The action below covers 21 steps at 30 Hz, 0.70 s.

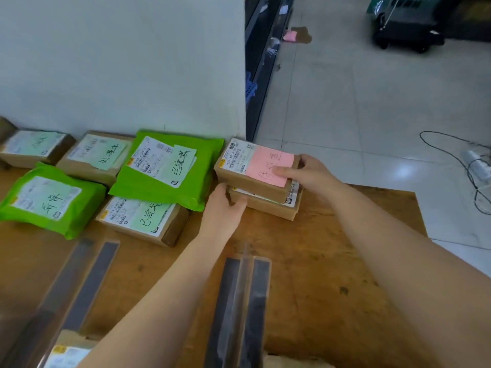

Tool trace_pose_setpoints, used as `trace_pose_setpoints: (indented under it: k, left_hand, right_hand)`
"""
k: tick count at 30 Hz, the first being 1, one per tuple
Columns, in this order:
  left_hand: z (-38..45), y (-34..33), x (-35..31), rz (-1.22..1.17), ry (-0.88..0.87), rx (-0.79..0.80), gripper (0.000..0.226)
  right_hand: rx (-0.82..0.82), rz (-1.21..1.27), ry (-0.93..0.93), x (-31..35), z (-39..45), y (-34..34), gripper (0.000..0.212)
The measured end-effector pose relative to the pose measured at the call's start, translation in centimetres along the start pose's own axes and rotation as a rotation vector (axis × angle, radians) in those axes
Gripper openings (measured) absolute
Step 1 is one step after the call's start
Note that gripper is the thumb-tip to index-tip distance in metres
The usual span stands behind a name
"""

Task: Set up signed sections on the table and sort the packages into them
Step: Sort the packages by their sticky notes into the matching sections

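Observation:
Two brown cardboard boxes are stacked at the far right of the wooden table (332, 256). The top box (252, 179) carries a pink handwritten note (269, 164); the bottom box (268, 207) shows under it. My left hand (225, 205) grips the stack's near left corner. My right hand (308, 173) holds the top box's right end, thumb on the pink note. To the left lie two green mailer bags (164, 168) (47, 200) and several brown boxes (143, 221) (95, 158) with green notes.
Two clear acrylic sign holders with dark strips lie flat on the near table (241, 301) (79, 282). Another labelled box (66, 351) sits at the bottom left. A white wall (119, 62) stands behind the packages. Cables (473, 168) lie on the tiled floor to the right.

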State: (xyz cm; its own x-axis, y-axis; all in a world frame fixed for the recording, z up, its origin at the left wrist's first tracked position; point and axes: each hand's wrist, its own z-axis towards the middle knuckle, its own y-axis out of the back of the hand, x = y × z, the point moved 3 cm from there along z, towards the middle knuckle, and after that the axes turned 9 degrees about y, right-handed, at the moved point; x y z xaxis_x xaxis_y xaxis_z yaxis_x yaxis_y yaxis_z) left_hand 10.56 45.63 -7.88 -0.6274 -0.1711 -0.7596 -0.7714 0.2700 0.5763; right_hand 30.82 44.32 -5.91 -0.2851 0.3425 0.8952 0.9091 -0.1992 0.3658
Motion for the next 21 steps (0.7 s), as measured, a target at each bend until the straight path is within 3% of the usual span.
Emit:
trace_pose_setpoints:
  k: [4, 7, 11, 14, 18, 21]
  left_hand:
    - [0.6, -1.2, -0.2, -0.092, 0.198, 0.176, 0.054]
    - [0.9, -2.0, -1.2, -0.081, 0.202, 0.259, 0.05]
    - [0.4, -3.6, -3.0, -0.085, 0.195, 0.416, 0.049]
    - [-0.5, -5.3, -4.7, 0.078, 0.12, 0.465, 0.039]
    - [-1.8, -7.3, -5.8, 0.235, 0.102, 0.565, 0.088]
    - [-2.5, -8.0, -5.5, 0.121, 0.248, 0.549, 0.087]
  right_hand:
    - [-0.037, -0.067, 0.008, -0.8, -1.0, 0.8, 0.046]
    - [-0.045, -0.031, -0.055, -1.7, -2.5, 1.7, 0.046]
    - [-0.077, 0.185, -0.193, -3.8, -5.2, 2.9, 0.054]
    - [-0.101, 0.436, -0.224, -5.1, -7.3, 3.5, 0.051]
    - [-0.199, 0.779, -0.297, -6.8, -9.3, 4.0, 0.042]
    - [-0.231, 0.952, -0.286, -7.9, -10.5, 4.2, 0.048]
